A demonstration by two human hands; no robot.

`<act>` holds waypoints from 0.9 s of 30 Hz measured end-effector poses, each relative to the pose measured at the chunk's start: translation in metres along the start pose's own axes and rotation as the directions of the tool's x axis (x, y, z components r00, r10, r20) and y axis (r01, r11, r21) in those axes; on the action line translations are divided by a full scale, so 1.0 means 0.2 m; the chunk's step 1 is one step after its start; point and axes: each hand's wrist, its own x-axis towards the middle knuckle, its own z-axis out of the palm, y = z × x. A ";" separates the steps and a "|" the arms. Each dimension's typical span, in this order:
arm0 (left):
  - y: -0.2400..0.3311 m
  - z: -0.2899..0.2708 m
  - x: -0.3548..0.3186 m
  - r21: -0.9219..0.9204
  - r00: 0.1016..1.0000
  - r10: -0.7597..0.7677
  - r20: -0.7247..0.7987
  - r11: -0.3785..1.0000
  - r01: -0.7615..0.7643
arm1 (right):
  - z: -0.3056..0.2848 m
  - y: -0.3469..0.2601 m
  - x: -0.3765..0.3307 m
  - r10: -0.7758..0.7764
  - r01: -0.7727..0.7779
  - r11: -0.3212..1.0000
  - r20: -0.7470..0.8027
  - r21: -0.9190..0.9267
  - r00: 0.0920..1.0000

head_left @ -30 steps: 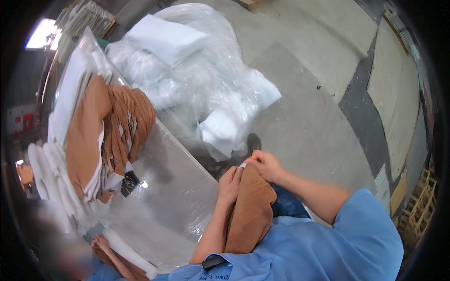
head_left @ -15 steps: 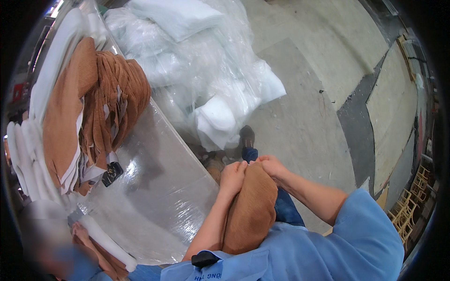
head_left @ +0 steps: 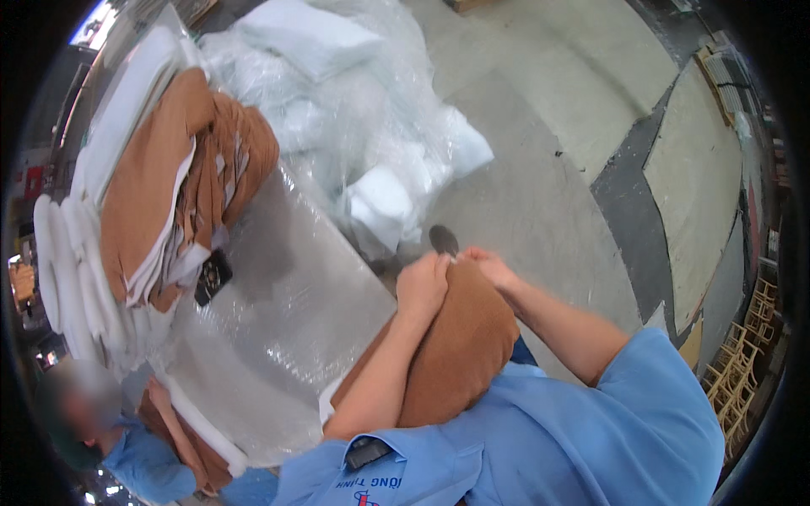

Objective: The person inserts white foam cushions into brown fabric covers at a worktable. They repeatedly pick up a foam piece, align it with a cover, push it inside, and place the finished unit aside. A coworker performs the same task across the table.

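Note:
My left hand and my right hand are close together in front of me. Both pinch the far edge of a brown fabric piece, where a bit of white shows between the fingers. The fabric bulges out toward my shirt and drapes against my body. Part of it also shows left of my left forearm, with a white edge there. My right fingers are slightly blurred.
A plastic-covered table lies to the left, bearing a stack of brown fabric pieces, white padding rolls and a black object. Beyond it sits plastic-wrapped white padding. A co-worker handles brown fabric at lower left. Wooden frames stand right.
My hands have shifted slightly right and up with the fabric's edge between them. More of the brown fabric now shows, including left of my left forearm. The whole view has shifted a little.

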 end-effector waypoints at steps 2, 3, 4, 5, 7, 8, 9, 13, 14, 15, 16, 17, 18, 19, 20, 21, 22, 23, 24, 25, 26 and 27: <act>-0.01 0.05 0.01 0.027 0.998 -0.036 0.043 0.999 0.035 | -0.08 0.09 0.09 0.007 -0.008 0.998 -0.026 -0.054 1.000; -0.02 0.06 0.03 0.017 0.996 -0.060 0.066 0.998 0.059 | -0.09 0.10 0.10 0.045 -0.045 0.998 -0.007 -0.050 0.999; -0.03 0.07 0.05 0.007 0.993 -0.083 0.090 0.997 0.083 | -0.10 0.10 0.11 0.083 -0.082 0.996 0.011 -0.045 0.996; -0.05 0.07 0.05 0.000 0.985 -0.123 0.120 0.992 0.123 | -0.10 0.11 0.11 0.139 -0.137 0.990 0.035 -0.040 0.990; -0.09 0.09 0.07 -0.065 0.969 -0.185 0.166 0.978 0.198 | -0.11 0.09 0.14 0.220 -0.217 0.975 0.072 -0.048 0.973; -0.11 0.10 0.08 -0.090 0.960 -0.211 0.187 0.969 0.230 | -0.12 0.10 0.17 0.253 -0.250 0.967 0.094 -0.047 0.963; -0.13 0.11 0.09 -0.118 0.955 -0.222 0.195 0.962 0.248 | -0.12 0.11 0.20 0.286 -0.286 0.958 0.126 -0.023 0.950; -0.23 0.14 0.10 -0.199 0.929 -0.280 0.243 0.923 0.330 | -0.09 0.17 0.28 0.414 -0.427 0.904 0.195 0.029 0.889; -0.24 0.14 0.11 -0.216 0.923 -0.287 0.255 0.914 0.344 | -0.10 0.18 0.29 0.438 -0.452 0.892 0.191 0.030 0.878; -0.25 0.14 0.12 -0.203 0.909 -0.302 0.286 0.908 0.366 | -0.10 0.19 0.31 0.446 -0.463 0.886 0.220 0.027 0.868; -0.26 0.14 0.12 -0.187 0.895 -0.316 0.316 0.904 0.385 | -0.09 0.21 0.33 0.451 -0.471 0.882 0.249 0.027 0.857; -0.26 0.13 0.14 -0.170 0.882 -0.324 0.342 0.902 0.397 | -0.09 0.21 0.35 0.448 -0.473 0.881 0.278 0.028 0.850; -0.26 0.12 0.15 -0.152 0.906 -0.281 0.317 0.928 0.341 | -0.09 0.21 0.35 0.457 -0.481 0.877 0.281 0.016 0.844; -0.26 0.09 0.14 -0.129 0.927 -0.233 0.294 0.951 0.280 | -0.08 0.22 0.35 0.464 -0.486 0.874 0.284 0.009 0.839; -0.25 0.06 0.15 -0.105 0.945 -0.173 0.277 0.972 0.209 | -0.08 0.21 0.34 0.463 -0.486 0.874 0.283 0.010 0.840; -0.26 0.02 0.15 -0.067 0.929 -0.157 0.335 0.980 0.189 | -0.07 0.16 0.31 0.451 -0.497 0.864 0.314 0.082 0.835; -0.26 -0.01 0.15 -0.137 0.919 -0.179 0.352 0.961 0.239 | -0.06 0.12 0.27 0.435 -0.507 0.848 0.345 0.154 0.832; -0.27 -0.04 0.14 -0.194 0.900 -0.201 0.387 0.936 0.293 | -0.04 0.09 0.21 0.414 -0.518 0.821 0.375 0.241 0.830; -0.26 -0.06 0.13 -0.246 0.878 -0.231 0.419 0.902 0.354 | -0.05 0.11 0.19 0.405 -0.522 0.815 0.395 0.254 0.825; -0.25 -0.08 0.13 -0.235 0.852 -0.256 0.456 0.889 0.393 | -0.06 0.12 0.18 0.396 -0.526 0.808 0.415 0.266 0.819; -0.23 -0.10 0.13 -0.228 0.826 -0.285 0.486 0.871 0.435 | -0.08 0.14 0.17 0.391 -0.532 0.803 0.436 0.268 0.810; -0.22 -0.10 0.12 -0.222 0.797 -0.315 0.515 0.850 0.479 | -0.08 0.18 0.18 0.364 -0.506 0.817 0.433 0.276 0.825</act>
